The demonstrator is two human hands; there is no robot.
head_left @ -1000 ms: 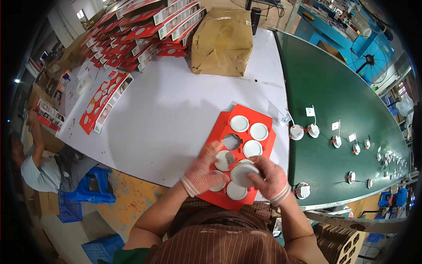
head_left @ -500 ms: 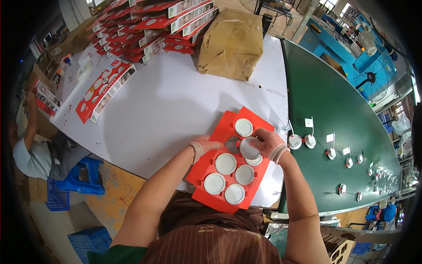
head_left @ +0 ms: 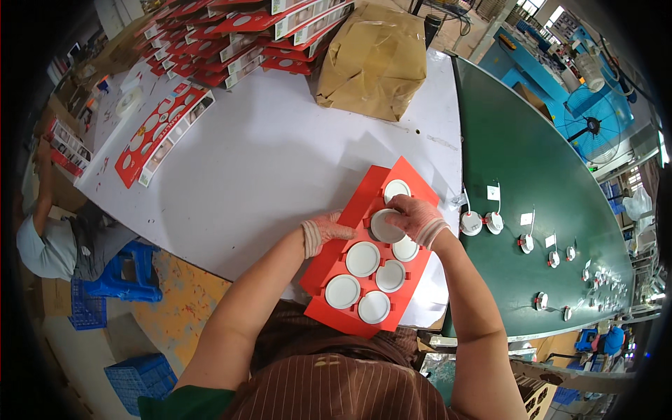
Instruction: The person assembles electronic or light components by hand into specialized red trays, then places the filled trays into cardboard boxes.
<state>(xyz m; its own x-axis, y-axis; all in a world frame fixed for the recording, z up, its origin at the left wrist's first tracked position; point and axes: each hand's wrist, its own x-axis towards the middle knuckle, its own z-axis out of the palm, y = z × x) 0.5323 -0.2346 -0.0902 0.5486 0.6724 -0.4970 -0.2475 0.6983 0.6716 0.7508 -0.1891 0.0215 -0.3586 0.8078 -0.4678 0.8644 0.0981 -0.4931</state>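
Observation:
A red cardboard insert (head_left: 334, 283) with round holes lies tilted at the table's front edge, near my body. Several white round downlights, such as one downlight (head_left: 362, 259), sit in its holes. My left hand (head_left: 327, 232), in a pale knitted glove, grips the insert's left edge, thumb on top; its other fingers are partly hidden. My right hand (head_left: 418, 218), gloved alike, pinches the right rim of another white downlight (head_left: 384, 227). That downlight lies over the upper left hole, almost level with the card; whether it is fully seated I cannot tell. Right fingers partly cover the uppermost downlight (head_left: 397, 189).
A green conveyor belt (head_left: 518, 280) with several wired downlights (head_left: 494, 222) runs along the right. Stacked red-and-white printed cartons (head_left: 231, 42) and a brown paper-wrapped package (head_left: 374, 63) stand at the back. One flat carton (head_left: 163, 133) lies left. Another person (head_left: 52, 245) is far left.
My right hand has moved the downlight slightly left and up, from a tilt to nearly flat over the upper left hole. My left hand stays at the insert's edge.

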